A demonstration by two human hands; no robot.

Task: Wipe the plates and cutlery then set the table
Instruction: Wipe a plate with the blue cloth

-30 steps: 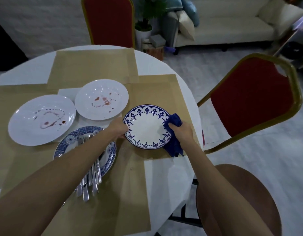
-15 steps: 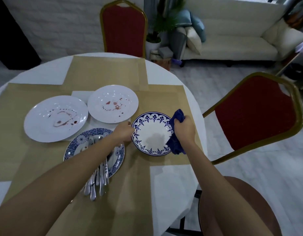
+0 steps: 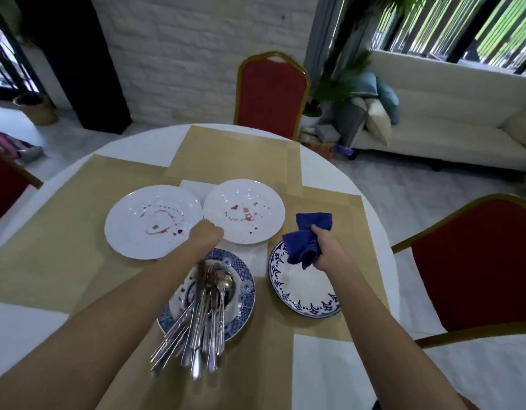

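Left hand (image 3: 207, 235) now at middle plate (image 3: 244, 211) edge

Dining corner of a home, open to the sitting area.

A round white table (image 3: 324, 365) covered with tan paper mats (image 3: 235, 152) has red padded chairs with gold metal frames (image 3: 272, 96) drawn up around it (banquet-style seats, yet the room reads as domestic). Behind it stand a long cream upholstered sofa (image 3: 451, 113) with blue and cream cushions (image 3: 377, 119) heaped at one end, a green potted palm in a white pot (image 3: 333, 90), a white-painted brick wall (image 3: 202, 54) and a wide dark-framed window (image 3: 451, 22) showing greenery outside.
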